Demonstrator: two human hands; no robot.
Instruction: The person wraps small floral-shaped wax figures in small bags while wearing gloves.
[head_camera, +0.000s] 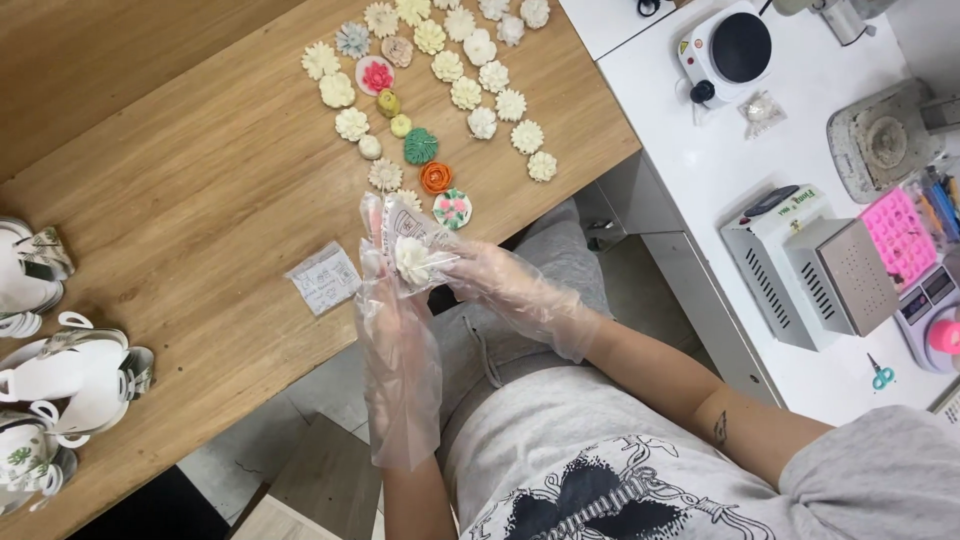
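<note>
- Tabletop of pale wood (200, 200) fills the upper left; everything below is placed relative to it.
- White counter (680, 150) stands just right of the tabletop, bearing one hotplate (728, 48), one white boxy machine (810, 265), one pink mould (898, 235) and one small pair of blue scissors (881, 374).
- White ornaments (60, 370) crowd the tabletop's left edge; their number cannot be told.
- Flower-shaped pieces (430, 90), roughly thirty, lie in rows at the tabletop's far end: mostly cream, with one green (420, 146), one orange (435, 177) and one pink (377, 75).
- Left hand (395, 330), in a clear plastic glove, hangs off the tabletop's near edge, fingers loosely curled behind a small clear bag (405, 235).
- Right hand (490, 280), gloved likewise, pinches one cream flower (411, 257) at that bag.
- One flat printed packet (323, 277) lies on the tabletop, just left of the hands.
</note>
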